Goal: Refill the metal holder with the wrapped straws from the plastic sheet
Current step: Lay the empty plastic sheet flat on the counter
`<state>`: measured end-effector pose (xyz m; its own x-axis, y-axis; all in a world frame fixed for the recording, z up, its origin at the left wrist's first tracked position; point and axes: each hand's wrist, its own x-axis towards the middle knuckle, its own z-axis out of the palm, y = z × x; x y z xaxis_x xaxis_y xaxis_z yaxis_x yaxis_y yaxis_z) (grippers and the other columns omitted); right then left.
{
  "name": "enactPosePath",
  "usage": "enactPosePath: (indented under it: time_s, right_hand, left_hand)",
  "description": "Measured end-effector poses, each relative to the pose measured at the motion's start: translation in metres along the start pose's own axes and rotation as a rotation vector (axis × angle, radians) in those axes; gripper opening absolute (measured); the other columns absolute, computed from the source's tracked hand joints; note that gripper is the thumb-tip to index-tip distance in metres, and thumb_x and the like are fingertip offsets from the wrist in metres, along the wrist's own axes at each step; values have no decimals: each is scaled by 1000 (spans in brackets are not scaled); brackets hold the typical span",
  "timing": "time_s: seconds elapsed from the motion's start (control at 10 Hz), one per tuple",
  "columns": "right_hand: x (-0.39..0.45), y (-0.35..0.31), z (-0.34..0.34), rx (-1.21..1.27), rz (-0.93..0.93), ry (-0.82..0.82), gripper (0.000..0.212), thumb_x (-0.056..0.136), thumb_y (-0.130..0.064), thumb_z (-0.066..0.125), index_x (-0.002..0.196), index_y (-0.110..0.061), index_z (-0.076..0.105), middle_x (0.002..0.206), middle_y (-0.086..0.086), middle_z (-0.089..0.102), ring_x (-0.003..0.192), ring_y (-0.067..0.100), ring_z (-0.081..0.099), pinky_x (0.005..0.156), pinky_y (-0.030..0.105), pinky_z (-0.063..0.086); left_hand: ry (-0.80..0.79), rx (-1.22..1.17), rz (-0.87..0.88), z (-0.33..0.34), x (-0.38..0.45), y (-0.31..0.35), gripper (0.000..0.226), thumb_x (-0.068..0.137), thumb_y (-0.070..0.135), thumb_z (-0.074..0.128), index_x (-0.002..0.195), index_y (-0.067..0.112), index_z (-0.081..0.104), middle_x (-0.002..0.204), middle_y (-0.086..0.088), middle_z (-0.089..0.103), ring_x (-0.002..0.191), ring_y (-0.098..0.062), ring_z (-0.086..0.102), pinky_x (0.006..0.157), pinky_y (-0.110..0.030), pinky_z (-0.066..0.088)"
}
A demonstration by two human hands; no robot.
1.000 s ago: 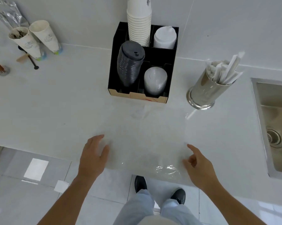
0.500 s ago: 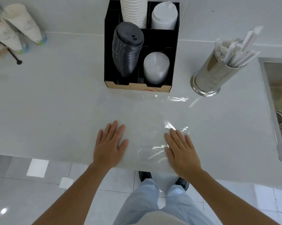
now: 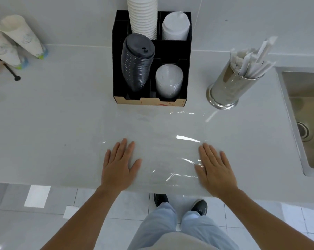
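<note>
A clear plastic sheet point(image 3: 163, 141) lies flat on the white counter near its front edge, with no straws on it. My left hand point(image 3: 119, 165) rests palm down on the sheet's left edge, fingers spread. My right hand point(image 3: 214, 168) presses flat on its right side, where the plastic is creased. The shiny metal holder point(image 3: 226, 89) stands at the back right, beyond the sheet's far corner. Several white wrapped straws point(image 3: 251, 58) stick out of it, leaning right.
A black organiser point(image 3: 116, 69) at the back centre holds stacked white cups, black lids and clear lids. Paper cones point(image 3: 17, 38) on a stand sit at the far left. A steel sink point(image 3: 304, 112) is sunk into the counter at the right.
Both hands came forward from the counter's edge and flattened onto the sheet. Since half a second ago they have slid apart towards its two sides.
</note>
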<state>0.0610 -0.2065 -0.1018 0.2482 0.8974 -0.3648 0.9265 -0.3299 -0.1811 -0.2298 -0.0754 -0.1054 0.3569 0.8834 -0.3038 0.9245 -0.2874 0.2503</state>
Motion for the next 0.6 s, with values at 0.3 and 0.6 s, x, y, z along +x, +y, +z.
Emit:
enactPosePath:
  time_s: [0.3,0.6]
  right_hand:
    - [7,-2,-28,70,-85,-57,70,91,-49,20,151,-14,25,162,3,15,149,20,15,119,32,12]
    - [23,-2,-94,374,112,-86,38,96,-33,53,132,-22,57,129,0,63,111,16,60,90,17,39]
  left_hand:
    - [-27,25,-27,-20,8,12,69,85,62,33,144,27,37,159,-1,26,145,-24,23,116,-41,22]
    - [-36,-102,27,-63,27,54,44,95,40,48,135,22,49,140,4,50,123,-20,52,103,-33,38]
